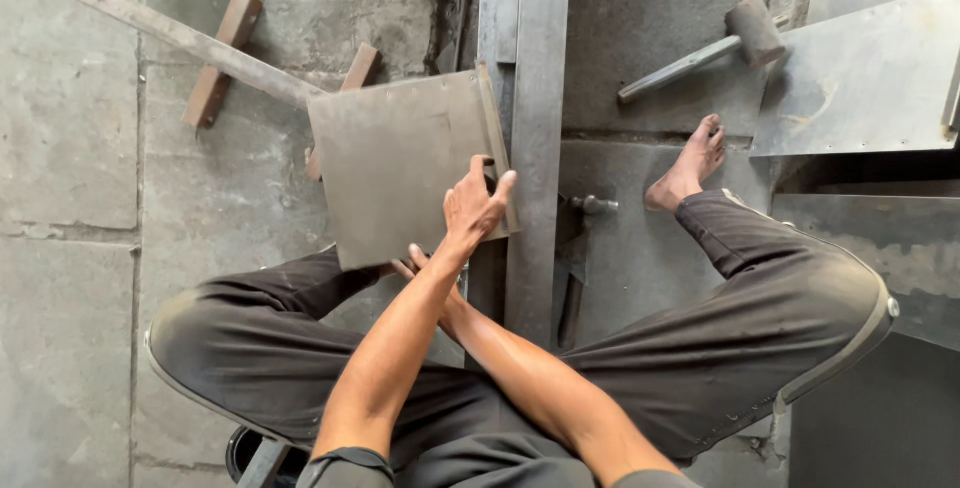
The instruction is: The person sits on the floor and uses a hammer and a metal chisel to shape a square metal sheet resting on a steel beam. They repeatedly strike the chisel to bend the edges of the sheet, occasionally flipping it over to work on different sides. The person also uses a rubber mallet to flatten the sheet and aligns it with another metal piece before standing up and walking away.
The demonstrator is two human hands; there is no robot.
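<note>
A: Where is the flat square grey metal sheet point(400, 163)?

B: Just left of the frame's centre, lying tilted, with its folded right edge against the long upright grey steel beam point(535, 128) that runs from the top of the frame down to the middle

A: And the hands?

B: The arms cross. The left hand point(472, 210) comes up from the lower left and rests on the sheet's lower right corner, with its fingers spread and curled over the folded edge. The right hand point(408, 266) reaches in from the lower right and goes under the sheet's lower edge; only a few fingertips show there, so I cannot tell how tightly it grips

A: What lies around them?

B: A grey-headed mallet with a metal handle point(700, 53) lies on the concrete floor point(70, 148) in the upper right, well apart from the hands. A bare foot point(688, 166) rests just below it. A large grey metal panel point(870, 78) fills the upper right corner. In the upper left a long flat steel bar point(170, 33) runs slantwise over two short rusty brown crosspieces point(222, 58) and reaches the sheet's top left corner

A: And the person?

B: The person sits with knees spread in dark trousers point(780, 318), one knee at the lower left and one at the right
</note>
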